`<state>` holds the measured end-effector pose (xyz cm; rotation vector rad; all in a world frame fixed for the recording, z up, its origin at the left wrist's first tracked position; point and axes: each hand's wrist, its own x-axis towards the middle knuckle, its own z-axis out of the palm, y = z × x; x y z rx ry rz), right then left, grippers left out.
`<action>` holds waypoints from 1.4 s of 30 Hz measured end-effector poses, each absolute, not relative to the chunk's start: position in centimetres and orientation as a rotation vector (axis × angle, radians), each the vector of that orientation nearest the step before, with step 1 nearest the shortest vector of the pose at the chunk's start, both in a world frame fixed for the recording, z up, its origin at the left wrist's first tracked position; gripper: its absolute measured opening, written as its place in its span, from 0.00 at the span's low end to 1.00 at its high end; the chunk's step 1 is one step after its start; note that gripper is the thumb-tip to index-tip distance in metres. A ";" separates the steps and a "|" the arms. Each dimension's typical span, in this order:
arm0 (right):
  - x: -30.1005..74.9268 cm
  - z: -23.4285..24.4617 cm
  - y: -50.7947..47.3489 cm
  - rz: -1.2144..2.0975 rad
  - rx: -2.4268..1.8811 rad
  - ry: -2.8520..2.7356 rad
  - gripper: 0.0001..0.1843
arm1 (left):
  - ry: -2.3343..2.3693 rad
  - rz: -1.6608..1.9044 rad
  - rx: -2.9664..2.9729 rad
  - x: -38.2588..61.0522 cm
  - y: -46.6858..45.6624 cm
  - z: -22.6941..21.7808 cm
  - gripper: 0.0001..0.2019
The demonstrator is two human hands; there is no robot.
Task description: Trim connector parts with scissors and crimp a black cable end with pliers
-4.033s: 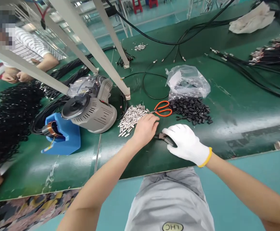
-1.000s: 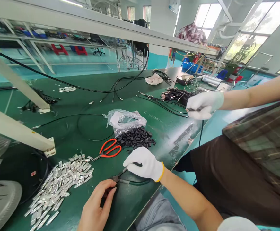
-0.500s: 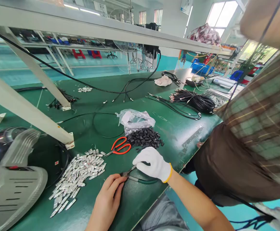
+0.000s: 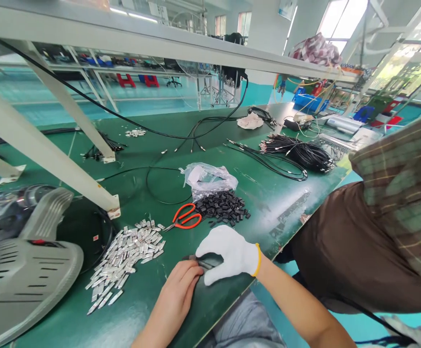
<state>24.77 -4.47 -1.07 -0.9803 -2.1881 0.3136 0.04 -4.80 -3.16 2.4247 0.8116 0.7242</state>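
Near the front edge of the bench, the pliers are mostly hidden. Over them the gloved right hand spreads thumb and forefinger; the left hand bunches its fingers alongside (whether either grips anything, I can't tell). A grey machine is cut off.

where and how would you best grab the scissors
Probably by the orange loops, coming from the near side: the scissors lie flat with loops spread, blades pointing left toward the metal pieces, while the black pieces crowd the loops' right.
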 end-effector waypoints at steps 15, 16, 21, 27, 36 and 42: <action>26.0 -2.3 -3.9 0.203 -1.106 -2.261 0.12 | 1.226 0.803 2.405 -1.6 -3.2 -4.8 0.09; 26.2 -2.3 -3.9 0.193 -1.110 -2.255 0.13 | 1.234 0.807 2.393 -1.7 -3.1 -4.7 0.09; 26.2 -2.1 -4.9 0.159 -1.129 -2.223 0.17 | 1.343 0.805 2.358 -1.8 -3.4 -4.1 0.10; 22.8 1.4 -2.7 0.173 -1.221 -2.186 0.15 | 1.488 0.765 2.326 -1.2 -3.8 -3.4 0.11; 11.3 4.5 20.4 0.264 -1.688 -2.294 0.21 | 1.491 0.774 2.255 -1.9 -3.9 -2.3 0.12; 7.1 2.4 31.2 0.157 -1.778 -2.296 0.23 | 1.480 0.787 2.252 -2.0 -2.6 -2.5 0.10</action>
